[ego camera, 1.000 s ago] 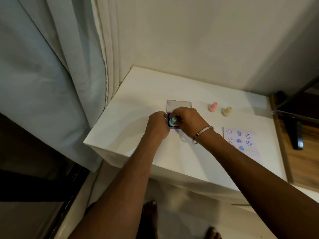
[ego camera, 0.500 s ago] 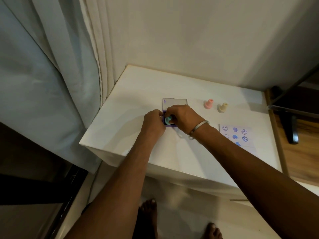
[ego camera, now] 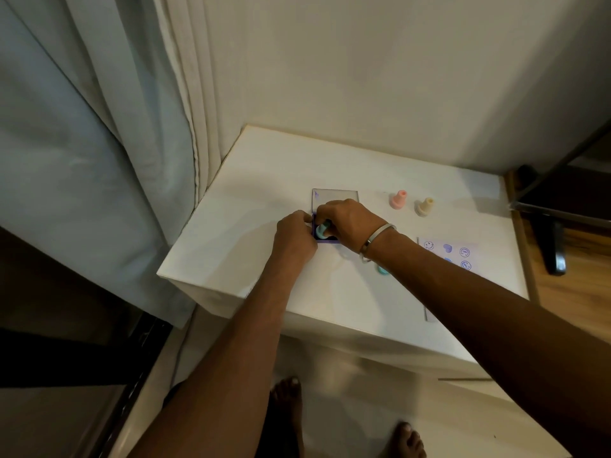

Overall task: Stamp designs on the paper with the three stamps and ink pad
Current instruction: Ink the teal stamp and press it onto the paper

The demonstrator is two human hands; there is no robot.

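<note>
My right hand pinches a teal stamp and presses it down on the purple ink pad. My left hand grips the pad's left edge. The pad's clear lid stands open behind it. A pink stamp and a beige stamp stand upright to the right. The paper lies at the right of the table and bears blue smiley and heart prints; my right forearm covers its lower part. A small teal cap lies under my right wrist.
The white table stands in a corner, with curtains at the left and a wall behind. A dark stand is on the wooden surface at the right. My bare feet are on the floor below.
Both hands stay at the ink pad with the teal stamp on it. The camera view has shifted slightly; nothing else on the table moved.
</note>
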